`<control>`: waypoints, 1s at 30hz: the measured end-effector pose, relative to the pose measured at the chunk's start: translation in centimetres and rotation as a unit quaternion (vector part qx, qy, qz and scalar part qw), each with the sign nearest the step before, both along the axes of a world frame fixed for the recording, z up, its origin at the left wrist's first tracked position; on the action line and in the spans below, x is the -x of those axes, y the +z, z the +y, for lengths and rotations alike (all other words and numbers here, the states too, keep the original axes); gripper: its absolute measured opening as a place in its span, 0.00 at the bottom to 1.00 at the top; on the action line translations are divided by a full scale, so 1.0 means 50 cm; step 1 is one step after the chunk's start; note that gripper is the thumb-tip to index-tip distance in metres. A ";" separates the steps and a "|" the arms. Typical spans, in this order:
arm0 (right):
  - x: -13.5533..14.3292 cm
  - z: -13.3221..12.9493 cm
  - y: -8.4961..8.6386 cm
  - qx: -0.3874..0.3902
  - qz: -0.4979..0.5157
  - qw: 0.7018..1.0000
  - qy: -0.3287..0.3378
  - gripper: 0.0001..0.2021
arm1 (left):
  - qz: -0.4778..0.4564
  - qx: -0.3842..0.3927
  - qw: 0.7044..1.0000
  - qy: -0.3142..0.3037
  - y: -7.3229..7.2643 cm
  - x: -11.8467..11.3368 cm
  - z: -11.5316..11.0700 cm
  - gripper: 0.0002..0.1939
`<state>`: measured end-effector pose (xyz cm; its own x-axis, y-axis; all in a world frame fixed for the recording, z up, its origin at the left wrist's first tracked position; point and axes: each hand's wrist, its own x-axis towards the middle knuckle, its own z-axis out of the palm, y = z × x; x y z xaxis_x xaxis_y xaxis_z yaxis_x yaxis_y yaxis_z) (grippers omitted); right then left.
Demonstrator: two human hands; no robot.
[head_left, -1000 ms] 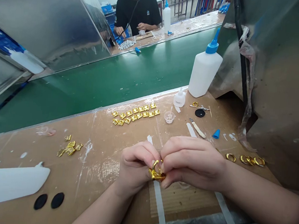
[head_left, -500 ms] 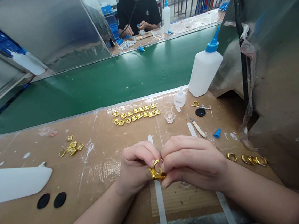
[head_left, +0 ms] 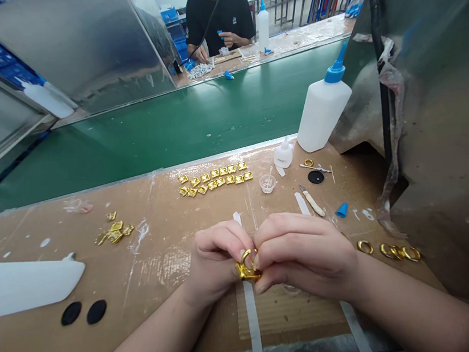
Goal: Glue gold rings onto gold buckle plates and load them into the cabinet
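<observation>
My left hand (head_left: 218,259) and my right hand (head_left: 307,256) meet over the near part of the table, both closed on one gold piece (head_left: 247,272) with a gold ring (head_left: 246,258) standing upright on its top. The fingertips hide part of the piece and the ring. Beyond my hands, small gold pieces (head_left: 212,185) lie in two rows. A loose pile of gold pieces (head_left: 116,234) is to the left. Several gold rings (head_left: 392,251) lie to the right of my right wrist.
A large white bottle (head_left: 322,115), a small bottle (head_left: 283,154), a clear cup (head_left: 267,184), a knife (head_left: 312,201) and a blue cap (head_left: 342,210) stand or lie beyond my right hand. A person (head_left: 221,21) sits across the green belt (head_left: 160,126). Black discs (head_left: 96,312) lie at left.
My hands keep the same hold on the gold piece and ring. The view has shifted slightly. Across the belt, the person's hands have moved a little.
</observation>
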<state>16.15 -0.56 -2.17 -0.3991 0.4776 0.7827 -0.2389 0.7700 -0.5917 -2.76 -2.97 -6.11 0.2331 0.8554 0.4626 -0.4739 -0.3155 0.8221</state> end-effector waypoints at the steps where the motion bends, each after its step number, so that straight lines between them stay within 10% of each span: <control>1: 0.000 0.000 0.000 0.002 -0.001 1.000 -0.002 0.06 | 0.001 0.000 1.000 0.000 -0.001 0.001 0.000 0.10; 30: 0.000 0.002 -0.002 -0.003 0.008 1.000 0.005 0.10 | 0.008 0.000 1.000 0.012 0.009 -0.002 0.001 0.10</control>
<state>16.14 -0.46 -2.30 -0.3905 0.4694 0.7920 -0.2561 0.7709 -0.5832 -2.68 -2.93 -5.68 0.2207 0.8605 0.4591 -0.4529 -0.3265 0.8296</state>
